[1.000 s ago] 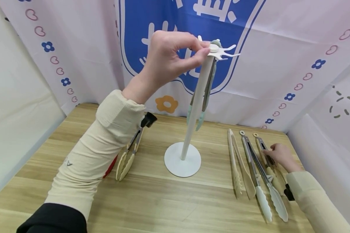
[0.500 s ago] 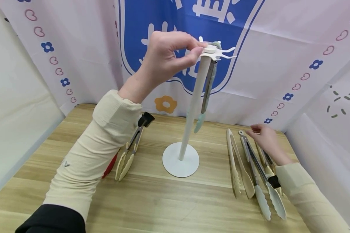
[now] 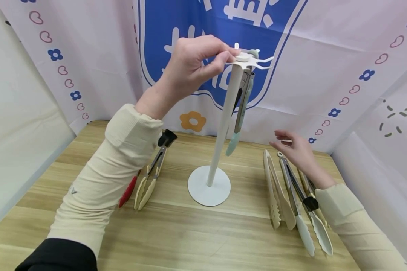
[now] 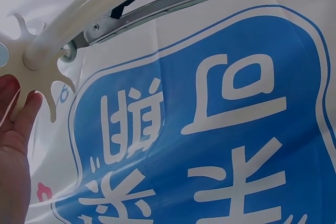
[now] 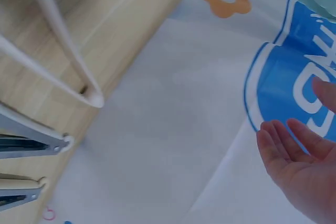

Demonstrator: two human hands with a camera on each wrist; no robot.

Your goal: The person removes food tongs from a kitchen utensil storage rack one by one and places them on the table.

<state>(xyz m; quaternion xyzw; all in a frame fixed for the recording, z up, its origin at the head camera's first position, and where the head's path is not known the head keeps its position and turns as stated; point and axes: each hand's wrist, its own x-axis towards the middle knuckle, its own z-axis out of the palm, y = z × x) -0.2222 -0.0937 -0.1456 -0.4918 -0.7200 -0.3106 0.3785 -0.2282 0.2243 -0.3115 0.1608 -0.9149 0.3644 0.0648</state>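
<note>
While the left hand (image 3: 193, 64) pinches the spoked hook disc (image 3: 247, 60) atop the white stand (image 3: 224, 124), thumb and fingertips curled on its rim, the right hand (image 3: 296, 150) hovers released, fingers straight, holding nothing, above the far ends of the tongs on the desk (image 3: 190, 233). Steel tongs with white tips (image 3: 296, 195) lie directly beneath and just in front of that hand: long axis runs near-to-far, ring end pointing away toward the backdrop, tips toward the person. Right hand is much nearer to them than the left. Beige tongs (image 3: 274, 192) lie parallel just to their left; a third pair (image 3: 312, 195) sits partly under the right wrist. Mint-tipped tongs (image 3: 240, 109) hang from the disc, axis roughly vertical along the pole, tips down. Two more pairs, cream (image 3: 149, 177) and red-tipped (image 3: 129, 192), lie by the left sleeve.
</note>
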